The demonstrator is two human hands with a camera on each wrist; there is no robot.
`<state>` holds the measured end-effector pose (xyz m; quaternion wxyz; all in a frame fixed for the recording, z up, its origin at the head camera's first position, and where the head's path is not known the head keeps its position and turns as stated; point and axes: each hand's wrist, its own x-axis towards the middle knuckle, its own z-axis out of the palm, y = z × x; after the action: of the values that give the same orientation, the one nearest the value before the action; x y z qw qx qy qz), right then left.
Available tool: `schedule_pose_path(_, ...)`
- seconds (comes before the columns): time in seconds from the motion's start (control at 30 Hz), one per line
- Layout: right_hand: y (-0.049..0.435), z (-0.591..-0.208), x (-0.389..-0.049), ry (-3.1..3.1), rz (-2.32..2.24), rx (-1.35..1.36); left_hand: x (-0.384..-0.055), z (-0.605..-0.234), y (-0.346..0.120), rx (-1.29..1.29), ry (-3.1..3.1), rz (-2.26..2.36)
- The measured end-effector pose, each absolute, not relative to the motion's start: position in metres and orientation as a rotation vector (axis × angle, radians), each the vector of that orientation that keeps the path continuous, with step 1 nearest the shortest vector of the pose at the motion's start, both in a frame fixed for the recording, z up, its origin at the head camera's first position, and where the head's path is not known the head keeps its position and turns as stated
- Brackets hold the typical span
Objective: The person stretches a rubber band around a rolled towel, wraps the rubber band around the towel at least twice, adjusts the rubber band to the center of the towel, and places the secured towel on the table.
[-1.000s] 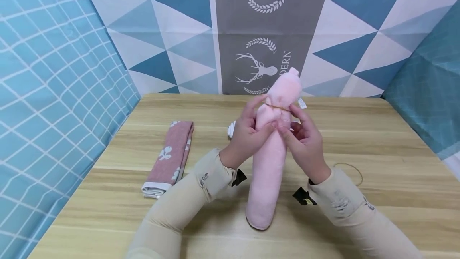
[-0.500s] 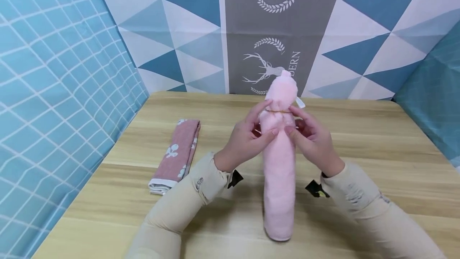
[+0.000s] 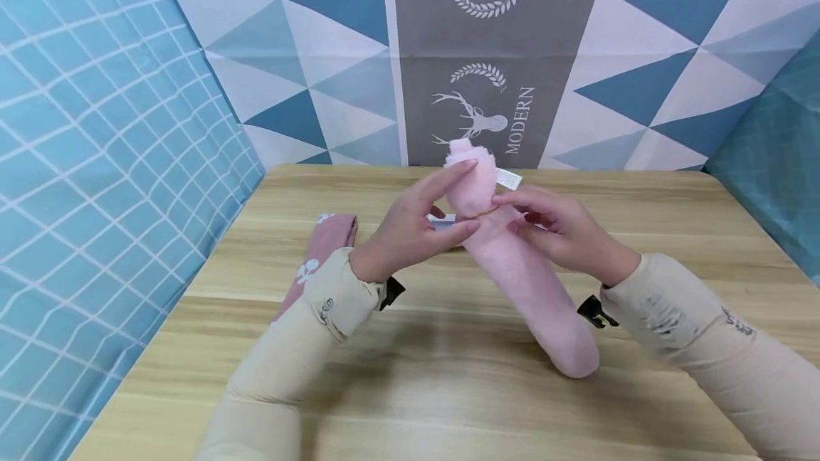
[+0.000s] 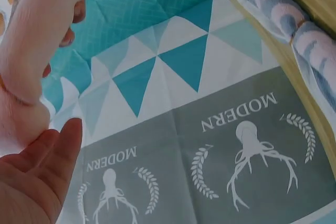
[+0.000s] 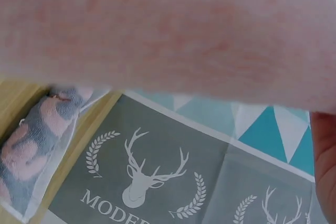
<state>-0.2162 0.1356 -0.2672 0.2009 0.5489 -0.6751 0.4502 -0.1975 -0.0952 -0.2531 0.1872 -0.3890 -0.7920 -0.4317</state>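
A pink rolled towel (image 3: pixel 525 283) is held up and slanted above the table, its lower end toward the right. Near its upper end a thin brown band (image 3: pixel 487 211) cinches it, and a white label (image 3: pixel 508 178) sticks out. My left hand (image 3: pixel 416 223) holds the upper end between thumb and fingers. At the band, my right hand (image 3: pixel 564 233) pinches the towel from the right. In the left wrist view, the pink towel (image 4: pixel 31 40) rises beside my left fingers (image 4: pixel 63 150). It fills the top of the right wrist view, blurred.
A folded dusty-pink towel (image 3: pixel 310 262) with white motifs lies at the left, partly behind my left sleeve. A grey-and-pink patterned towel roll (image 4: pixel 283 14), tied in the middle, lies near the table's back edge. A patterned cloth hangs behind the wooden table (image 3: pixel 410 390).
The pink towel has swung from near upright to slanted, its lower end moving right and its top left. My left hand has shifted up toward the top end; both hands still hold it.
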Motion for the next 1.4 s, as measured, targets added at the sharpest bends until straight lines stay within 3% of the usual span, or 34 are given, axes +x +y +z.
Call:
schedule_pose_path(0.5,0.136,-0.254,-0.217,-2.093,1.429,1.755,-0.210,-0.238,-0.114,-1.590,-2.210,-1.304)
schedule_pose_path(0.9,0.145,-0.288,-0.216,-2.725,1.330,1.266,-0.218,-0.258,-0.115,-1.361,-1.860,-1.240)
schedule_pose_path(1.2,0.178,-0.326,-0.219,-2.992,1.205,1.332,-0.215,-0.279,-0.129,-1.303,-1.895,-1.281)
schedule_pose_path(1.4,0.176,-0.328,-0.221,-2.721,1.062,1.402,-0.210,-0.293,-0.132,-1.226,-2.005,-1.330)
